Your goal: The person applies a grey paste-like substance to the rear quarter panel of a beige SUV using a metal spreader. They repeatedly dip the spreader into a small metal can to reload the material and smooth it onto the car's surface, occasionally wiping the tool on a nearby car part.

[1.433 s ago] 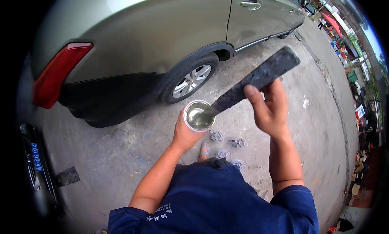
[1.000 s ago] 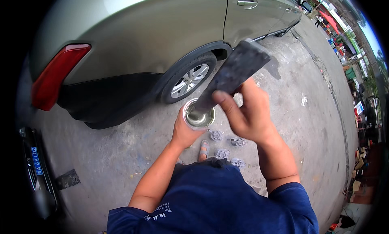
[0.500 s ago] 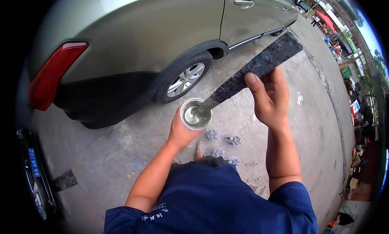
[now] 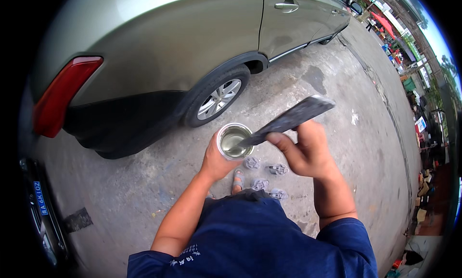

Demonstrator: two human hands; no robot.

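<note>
A clear cup (image 4: 235,124) sits in my left hand (image 4: 214,158), whose fingers wrap round its side. Inside it is silvery grey-green paint (image 4: 230,142). My right hand (image 4: 310,150) grips a flat stir stick (image 4: 296,115), dark and crusted, with the thumb on top of it. The stick slants down to the left, and its lower end dips into the cup at the paint. Motion slightly blurs the stick.
An olive-grey car (image 4: 163,47) stands ahead, with its rear wheel (image 4: 219,100) beyond the cup. Several grey lumpy objects (image 4: 277,169) lie on the concrete floor (image 4: 139,182) near my sandalled foot (image 4: 238,179). Another dark car (image 4: 43,220) is at far left.
My right hand has come down and tilted the stir stick flatter, its upper end dropping well below where it was. My left hand still holds the cup in nearly the same place.
</note>
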